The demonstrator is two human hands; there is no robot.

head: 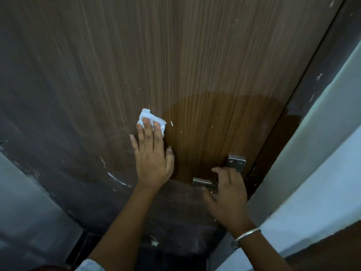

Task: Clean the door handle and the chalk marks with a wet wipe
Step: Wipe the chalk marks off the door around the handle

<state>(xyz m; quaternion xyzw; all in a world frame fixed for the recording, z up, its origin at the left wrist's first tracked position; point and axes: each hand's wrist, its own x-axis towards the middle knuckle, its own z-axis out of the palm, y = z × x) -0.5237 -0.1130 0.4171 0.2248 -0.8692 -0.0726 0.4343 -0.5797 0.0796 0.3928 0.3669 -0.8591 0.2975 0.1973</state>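
A brown wood-grain door (pixel 175 55) fills the view. My left hand (pixel 151 159) presses a crumpled white wet wipe (pixel 150 119) flat against the door with the fingertips, left of a darker wet patch (pixel 214 124). My right hand (pixel 226 194) curls around the metal door handle (pixel 203 182), whose lever end sticks out to the left. The handle's square plate (pixel 236 162) with two screws shows above the fingers. Small white marks (pixel 172 123) dot the door beside the wipe, and a longer white streak (pixel 117 179) lies lower left.
The dark door frame (pixel 320 61) and a pale wall (pixel 322 153) run along the right. Another pale wall (pixel 25 202) stands at the lower left. A metal bangle (pixel 247 234) circles my right wrist. The door's lower part looks dusty and grey.
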